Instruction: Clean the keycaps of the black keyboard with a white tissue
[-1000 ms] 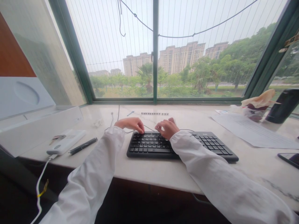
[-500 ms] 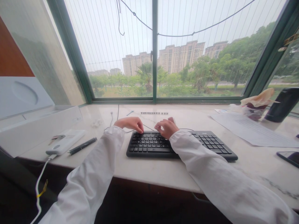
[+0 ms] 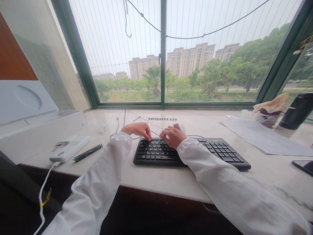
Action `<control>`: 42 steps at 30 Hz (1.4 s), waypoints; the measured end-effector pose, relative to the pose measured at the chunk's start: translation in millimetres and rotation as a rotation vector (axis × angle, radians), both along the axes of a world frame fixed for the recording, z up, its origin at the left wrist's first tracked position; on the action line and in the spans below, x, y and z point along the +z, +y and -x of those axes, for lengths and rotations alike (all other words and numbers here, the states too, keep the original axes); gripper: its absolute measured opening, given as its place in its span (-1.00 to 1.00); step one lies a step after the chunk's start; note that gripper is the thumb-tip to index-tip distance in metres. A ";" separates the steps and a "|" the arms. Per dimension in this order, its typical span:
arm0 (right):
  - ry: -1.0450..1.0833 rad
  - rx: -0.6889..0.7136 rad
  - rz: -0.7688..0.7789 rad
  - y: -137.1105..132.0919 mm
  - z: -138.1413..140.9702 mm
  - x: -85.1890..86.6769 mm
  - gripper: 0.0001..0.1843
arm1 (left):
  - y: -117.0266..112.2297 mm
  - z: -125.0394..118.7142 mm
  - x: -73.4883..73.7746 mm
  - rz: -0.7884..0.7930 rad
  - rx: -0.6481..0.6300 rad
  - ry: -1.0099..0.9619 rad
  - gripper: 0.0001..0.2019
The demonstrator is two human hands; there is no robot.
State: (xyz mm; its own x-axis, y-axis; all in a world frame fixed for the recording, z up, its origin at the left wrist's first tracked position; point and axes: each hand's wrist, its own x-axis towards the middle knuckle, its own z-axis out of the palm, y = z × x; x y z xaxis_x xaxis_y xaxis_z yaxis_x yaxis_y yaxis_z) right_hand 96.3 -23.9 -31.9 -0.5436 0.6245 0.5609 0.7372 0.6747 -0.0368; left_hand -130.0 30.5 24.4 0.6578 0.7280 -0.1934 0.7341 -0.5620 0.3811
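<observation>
A black keyboard (image 3: 160, 157) lies on the pale tabletop, its numeric pad toward the right. My left hand (image 3: 139, 130) bends down at its upper left corner, with thumb and fingers closed against the keyboard's back edge. Over the middle of the upper key rows is my right hand (image 3: 173, 136), its fingers curled together. A whitish bit shows behind that hand, and what the fingertips pinch is hidden. Behind both hands, a row of small dark pieces that look like keycaps (image 3: 162, 119) lies along the table near the window.
To the left lie a black pen (image 3: 87, 153), a white power bank (image 3: 69, 150) with a cable, and a white box (image 3: 41, 135). On the right are printed paper (image 3: 259, 135), a black bottle (image 3: 297, 111), a crumpled bag (image 3: 267, 112) and a phone (image 3: 304, 166). A thin blue stick (image 3: 137, 118) lies behind.
My right hand has shifted slightly left and down over the keys. The left hand keeps its place on the keyboard. The whole view has drifted slightly.
</observation>
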 end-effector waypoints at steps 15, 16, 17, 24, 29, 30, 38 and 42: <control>-0.099 0.113 0.088 -12.8 21.2 -3.1 -0.75 | 2.4 3.0 -0.5 -0.020 0.005 -0.008 -0.77; -0.097 0.108 0.088 -12.8 21.1 -2.9 -0.75 | 3.9 2.8 -1.6 -0.025 0.005 -0.007 -0.76; -0.095 0.104 0.092 -12.7 21.1 -2.8 -0.75 | 5.1 2.5 -2.7 -0.032 0.002 -0.006 -0.76; -0.026 0.086 0.177 -9.3 22.2 -6.8 -0.79 | -2.2 -4.7 -2.1 -0.107 0.040 -0.004 -0.76; 0.004 0.108 0.225 -10.6 24.7 -3.9 -0.75 | -8.6 -10.0 1.4 -0.091 0.062 -0.010 -0.80; 0.004 0.112 0.227 -11.1 25.4 -2.7 -0.75 | -8.8 -10.7 1.9 -0.087 0.068 -0.009 -0.80; -0.019 0.097 0.208 -11.6 29.1 0.0 -0.76 | -15.4 -16.4 5.7 -0.060 0.126 0.021 -0.80; -0.043 0.093 0.202 -11.0 29.1 -0.6 -0.76 | -22.2 -24.9 3.0 -0.166 0.158 0.076 -0.80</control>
